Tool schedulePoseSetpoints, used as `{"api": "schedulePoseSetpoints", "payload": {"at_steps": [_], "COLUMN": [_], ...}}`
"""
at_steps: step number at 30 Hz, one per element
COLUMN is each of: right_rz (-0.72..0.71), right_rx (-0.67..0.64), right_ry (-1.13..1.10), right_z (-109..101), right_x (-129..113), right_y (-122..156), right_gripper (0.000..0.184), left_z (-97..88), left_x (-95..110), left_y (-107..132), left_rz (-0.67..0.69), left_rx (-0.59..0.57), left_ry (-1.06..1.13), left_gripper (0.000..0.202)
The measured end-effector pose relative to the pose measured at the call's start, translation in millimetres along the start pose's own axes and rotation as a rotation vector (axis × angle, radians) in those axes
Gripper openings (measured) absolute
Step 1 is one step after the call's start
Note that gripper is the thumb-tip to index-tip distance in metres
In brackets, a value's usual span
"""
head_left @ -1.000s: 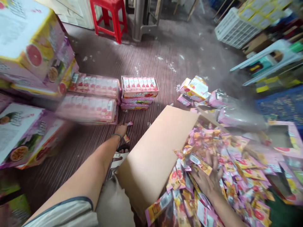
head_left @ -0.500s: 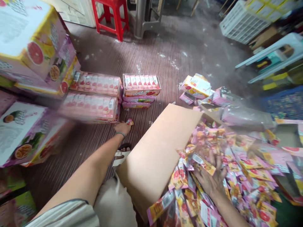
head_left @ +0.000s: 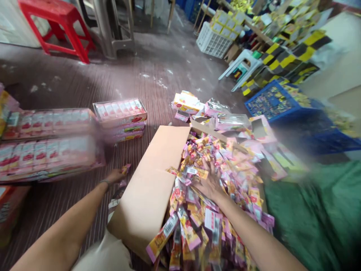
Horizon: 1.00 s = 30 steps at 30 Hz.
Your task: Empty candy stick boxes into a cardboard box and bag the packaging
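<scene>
Here, in the head view, we have the open cardboard box (head_left: 149, 177) in front of us on the floor (head_left: 163, 73), heaped with small printed packets (head_left: 231, 165), some of them spilling over its near edge. Our left hand (head_left: 114, 175) reaches down on the left side of the box, just beside it, its grip closed on a single packet (head_left: 126, 168) that pokes out past the fingers. Our right hand (head_left: 207, 184) rests in the heap inside the box, fingers loosely spread, with a yellow packet (head_left: 196, 172) lying against them; we cannot tell whether that grip holds it. To the left of the box, beyond our left hand, stand filled display cartons (head_left: 47, 152), partly blurred, and a small carton stack (head_left: 121, 116). Just past the far edge of the box lie opened cartons (head_left: 232, 122). Right of the box spreads a green cloth (head_left: 307, 214), and farther off on that side we see a blue crate (head_left: 270, 99). Well beyond the box, toward the left, stands a red stool (head_left: 64, 22).
</scene>
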State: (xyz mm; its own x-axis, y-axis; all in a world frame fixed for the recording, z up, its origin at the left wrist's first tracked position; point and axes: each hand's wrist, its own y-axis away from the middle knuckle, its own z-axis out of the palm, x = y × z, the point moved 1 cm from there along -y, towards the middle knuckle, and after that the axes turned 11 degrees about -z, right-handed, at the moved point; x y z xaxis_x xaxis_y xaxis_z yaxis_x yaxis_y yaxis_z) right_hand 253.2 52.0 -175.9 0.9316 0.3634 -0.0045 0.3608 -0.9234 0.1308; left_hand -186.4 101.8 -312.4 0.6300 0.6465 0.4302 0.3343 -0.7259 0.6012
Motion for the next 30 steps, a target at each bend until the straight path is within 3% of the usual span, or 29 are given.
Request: {"api": "schedulePoseSetpoints", "payload": {"at_steps": [3, 6, 9, 12, 15, 17, 19, 21, 23, 25, 27, 30], "right_rz": [0.016, 0.000, -0.068, -0.154, -0.177, -0.062, 0.195, 0.470, 0.583, 0.523, 0.427, 0.374], "right_rx": [-0.040, -0.101, -0.145, -0.104, 0.167, 0.461, 0.644, 0.602, 0.438, 0.274, 0.164, 0.123], "right_ry": [-0.079, -0.204, -0.381, -0.465, -0.450, -0.413, -0.413, -0.485, -0.569, -0.559, -0.466, -0.377], "right_z": [-7.1, -23.3, -50.7, -79.3, -94.5, -92.2, -79.8, -62.0, -45.2, -32.3, -22.0, -7.1], "right_x": [-1.5, -3.5, -5.3, -2.4, 21.0, 54.6, 97.5, 136.7, 159.3, 160.8, 147.7, 127.2], "right_y": [-5.4, -7.8, -6.9, 1.9, 24.6, 45.6, 64.7, 74.1, 69.6, 53.1, 32.7, 10.7], "right_gripper": [0.081, 0.082, 0.079, 0.074, 0.058, 0.055, 0.064, 0.078, 0.089, 0.095, 0.101, 0.107], "left_z": [-38.6, -70.8, -71.0, -42.2, -4.2, 21.5, 47.3, 72.7, 95.4, 113.0, 124.2, 132.9], "left_x": [28.8, 79.4, 128.0, 157.8, 174.7, 185.5, 198.0, 211.8, 225.1, 234.8, 239.4, 239.1], "left_y": [34.1, 88.3, 148.7, 191.1, 213.7, 223.8, 231.1, 234.9, 234.9, 230.7, 223.4, 211.9], "left_rz": [0.102, 0.360, 0.540, 0.561, 0.638, 0.718, 0.712, 0.649, 0.638, 0.660, 0.655, 0.629], "left_rx": [0.031, -0.042, -0.214, -0.256, -0.091, 0.067, 0.218, 0.336, 0.416, 0.464, 0.503, 0.530], "left_ry": [0.095, 0.336, 0.356, 0.160, -0.036, -0.171, -0.274, -0.343, -0.402, -0.468, -0.513, -0.522], "left_gripper": [0.026, 0.037, 0.037, 0.043, 0.062, 0.067, 0.071, 0.086, 0.100, 0.106, 0.106, 0.107]}}
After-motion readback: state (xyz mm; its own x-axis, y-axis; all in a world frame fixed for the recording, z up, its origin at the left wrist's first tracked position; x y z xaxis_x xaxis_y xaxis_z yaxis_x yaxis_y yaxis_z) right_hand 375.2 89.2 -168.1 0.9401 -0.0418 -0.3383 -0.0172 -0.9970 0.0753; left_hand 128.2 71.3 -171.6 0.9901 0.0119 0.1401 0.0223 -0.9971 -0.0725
